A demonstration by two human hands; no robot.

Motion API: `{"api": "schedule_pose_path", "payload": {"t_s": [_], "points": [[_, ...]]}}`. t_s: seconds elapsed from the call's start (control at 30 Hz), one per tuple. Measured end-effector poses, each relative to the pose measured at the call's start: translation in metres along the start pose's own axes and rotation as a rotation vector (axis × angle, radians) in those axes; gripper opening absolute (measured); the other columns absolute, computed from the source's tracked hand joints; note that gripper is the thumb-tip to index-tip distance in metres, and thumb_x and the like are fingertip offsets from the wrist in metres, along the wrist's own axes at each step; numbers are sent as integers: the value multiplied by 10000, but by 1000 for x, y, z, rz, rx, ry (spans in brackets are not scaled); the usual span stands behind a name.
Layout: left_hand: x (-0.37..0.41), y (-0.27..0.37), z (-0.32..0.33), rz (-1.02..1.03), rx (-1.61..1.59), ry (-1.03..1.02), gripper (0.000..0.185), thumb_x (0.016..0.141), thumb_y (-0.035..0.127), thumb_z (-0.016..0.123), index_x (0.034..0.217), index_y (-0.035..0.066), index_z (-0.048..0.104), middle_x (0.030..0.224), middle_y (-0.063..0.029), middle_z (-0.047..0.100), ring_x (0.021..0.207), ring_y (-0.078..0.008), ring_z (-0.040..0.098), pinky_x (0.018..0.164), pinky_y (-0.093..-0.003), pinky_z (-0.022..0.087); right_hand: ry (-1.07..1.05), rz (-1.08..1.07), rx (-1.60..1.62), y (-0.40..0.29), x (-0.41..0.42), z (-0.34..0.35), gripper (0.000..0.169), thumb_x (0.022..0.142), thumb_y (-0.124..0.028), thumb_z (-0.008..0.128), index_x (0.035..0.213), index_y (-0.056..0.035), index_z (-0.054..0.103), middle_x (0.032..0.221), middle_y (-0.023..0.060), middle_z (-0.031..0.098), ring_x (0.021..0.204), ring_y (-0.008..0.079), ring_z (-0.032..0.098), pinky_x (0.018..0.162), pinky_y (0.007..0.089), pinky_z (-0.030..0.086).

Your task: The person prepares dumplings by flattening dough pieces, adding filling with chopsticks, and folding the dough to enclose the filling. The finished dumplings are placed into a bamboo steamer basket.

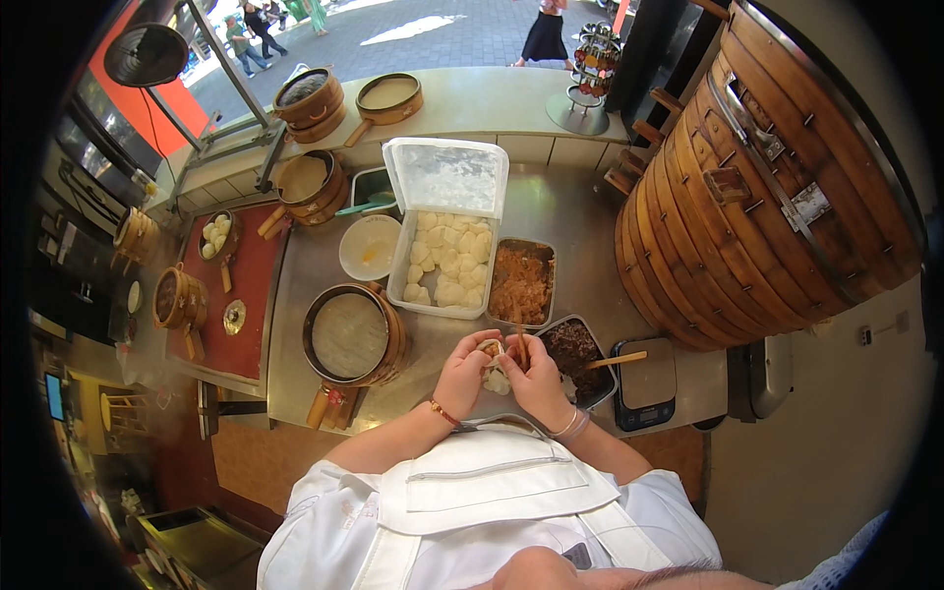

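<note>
My left hand [464, 375] holds a dough wrapper [488, 346] with orange-brown filling inside. On the right, my right hand [535, 376] pinches the wrapper's edge and also keeps a thin brown stick [522, 349] between its fingers. White dough [496, 381] shows just below the fingertips. Beyond the hands stand an open plastic tub [392, 284] of dough pieces [461, 287] and a metal tray of orange-brown filling [521, 280]. Beside my right hand, a tray of dark filling [571, 346] has a light wooden handle [618, 360] sticking out.
A lined bamboo steamer [350, 335] stands left of the hands, a white bowl [369, 248] behind it. To the right are a digital scale [647, 383] and a tall stack of bamboo steamers [723, 214]. More steamers [311, 184] line the back left. People [549, 33] walk outside.
</note>
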State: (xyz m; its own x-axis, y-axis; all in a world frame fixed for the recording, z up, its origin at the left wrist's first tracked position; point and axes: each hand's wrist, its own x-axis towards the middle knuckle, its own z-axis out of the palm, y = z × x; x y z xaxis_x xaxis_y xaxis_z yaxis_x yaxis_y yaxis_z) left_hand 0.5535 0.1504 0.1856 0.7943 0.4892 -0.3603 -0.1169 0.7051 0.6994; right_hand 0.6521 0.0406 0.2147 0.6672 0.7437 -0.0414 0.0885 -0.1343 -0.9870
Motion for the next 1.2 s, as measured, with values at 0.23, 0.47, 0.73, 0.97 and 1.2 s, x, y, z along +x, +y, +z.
{"api": "schedule_pose_path", "payload": {"t_s": [0.23,0.47,0.73,0.97,1.2], "points": [[2,-5,-4,181,434,-32,291,958,47,493,1240,4,551,1145,-37,613,1023,-75,549,885,-217,448,-65,-41,-175,9,6,-8,191,912,-88,648,1039,44,593,1003,141,644,933,176,632,775,293,501],[-2,5,7,207,367,-128,343,963,36,466,1303,34,512,1196,-36,580,1007,-79,551,881,-221,453,-55,26,91,5,7,-4,202,871,-31,650,1056,29,594,940,163,618,864,285,631,761,338,499],[10,21,-13,13,788,-281,449,916,50,444,1365,43,455,1205,-50,575,1020,-95,553,823,-249,488,-68,-257,-166,7,6,-5,197,891,-83,671,1033,35,601,911,111,618,768,179,591,686,305,477],[0,37,-7,-238,128,-101,388,976,103,499,1359,40,484,1178,-59,608,1058,-120,592,903,-267,486,-174,221,267,7,5,-18,169,924,-123,660,1044,-15,612,831,-26,581,738,39,499,659,192,422],[2,11,-12,-107,313,-107,321,991,164,519,1281,31,548,1150,-15,612,1008,-78,582,842,-244,495,-46,-16,-70,10,2,-13,130,923,-90,641,1014,-3,609,791,5,571,720,62,498,657,214,427]]}}
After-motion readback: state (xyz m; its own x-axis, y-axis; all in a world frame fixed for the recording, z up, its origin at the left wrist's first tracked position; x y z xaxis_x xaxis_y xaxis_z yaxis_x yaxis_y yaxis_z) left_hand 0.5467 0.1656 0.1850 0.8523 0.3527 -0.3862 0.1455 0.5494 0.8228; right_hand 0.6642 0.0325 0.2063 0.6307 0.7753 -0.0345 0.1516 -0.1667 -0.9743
